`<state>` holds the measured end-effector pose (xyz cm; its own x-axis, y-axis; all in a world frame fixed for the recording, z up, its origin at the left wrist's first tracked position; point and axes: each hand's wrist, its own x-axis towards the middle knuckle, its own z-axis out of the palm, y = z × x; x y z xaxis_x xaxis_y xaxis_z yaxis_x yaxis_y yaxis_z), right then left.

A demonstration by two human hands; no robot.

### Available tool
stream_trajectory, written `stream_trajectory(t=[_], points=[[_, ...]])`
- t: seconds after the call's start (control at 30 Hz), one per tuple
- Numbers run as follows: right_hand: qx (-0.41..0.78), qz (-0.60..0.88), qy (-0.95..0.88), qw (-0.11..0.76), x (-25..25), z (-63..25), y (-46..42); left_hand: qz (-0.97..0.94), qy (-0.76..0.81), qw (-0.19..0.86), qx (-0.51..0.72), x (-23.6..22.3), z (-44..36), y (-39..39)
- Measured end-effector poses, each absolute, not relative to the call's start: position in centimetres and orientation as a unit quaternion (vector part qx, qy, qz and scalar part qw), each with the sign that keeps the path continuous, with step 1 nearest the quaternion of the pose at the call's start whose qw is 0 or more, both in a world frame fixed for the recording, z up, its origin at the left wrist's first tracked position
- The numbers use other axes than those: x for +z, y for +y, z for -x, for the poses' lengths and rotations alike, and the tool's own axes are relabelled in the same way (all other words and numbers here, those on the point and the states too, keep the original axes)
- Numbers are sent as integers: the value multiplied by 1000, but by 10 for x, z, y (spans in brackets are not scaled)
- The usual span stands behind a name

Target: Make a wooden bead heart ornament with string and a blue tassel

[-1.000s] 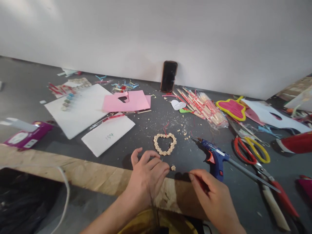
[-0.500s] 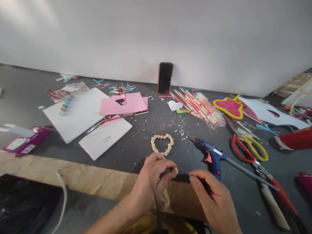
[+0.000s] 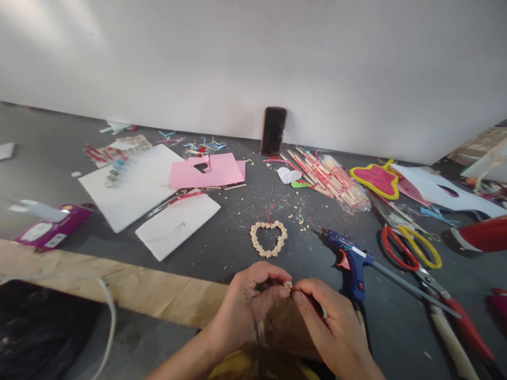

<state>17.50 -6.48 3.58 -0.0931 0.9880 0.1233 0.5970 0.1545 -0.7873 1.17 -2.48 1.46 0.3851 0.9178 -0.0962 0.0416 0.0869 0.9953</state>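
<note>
Left hand (image 3: 245,298) is pinching a small cream bead cluster (image 3: 288,285), right hand (image 3: 335,319) pinching alongside, contents hidden. Fine fingerwork, next seemingly needing steadiness!

Reference item, as viewed from my position: the dark grey bench (image 3: 222,237). Behind the bench stands a plain, pale grey wall (image 3: 190,68). Bright light patches (image 3: 43,24) fall on this wall above the bench's left end. A tan strip (image 3: 119,277) borders the bench's front edge. At the bench's far right, the wall's lower edge slopes upward above a brownish surface (image 3: 481,145).
</note>
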Motion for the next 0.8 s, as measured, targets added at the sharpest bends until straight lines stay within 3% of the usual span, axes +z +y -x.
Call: stream_trajectory(t=[0.23,0.53,0.8], points=[[291,598,-680,308,38,-170,-61,-506,451,652,340,10,-11,-25],[273,591,-701,292,34,-172,-63,-595,461,552,358,17,-10,-26],[290,603,-668,326,40,-170,-65,-498,450,641,371,14,-11,-26]])
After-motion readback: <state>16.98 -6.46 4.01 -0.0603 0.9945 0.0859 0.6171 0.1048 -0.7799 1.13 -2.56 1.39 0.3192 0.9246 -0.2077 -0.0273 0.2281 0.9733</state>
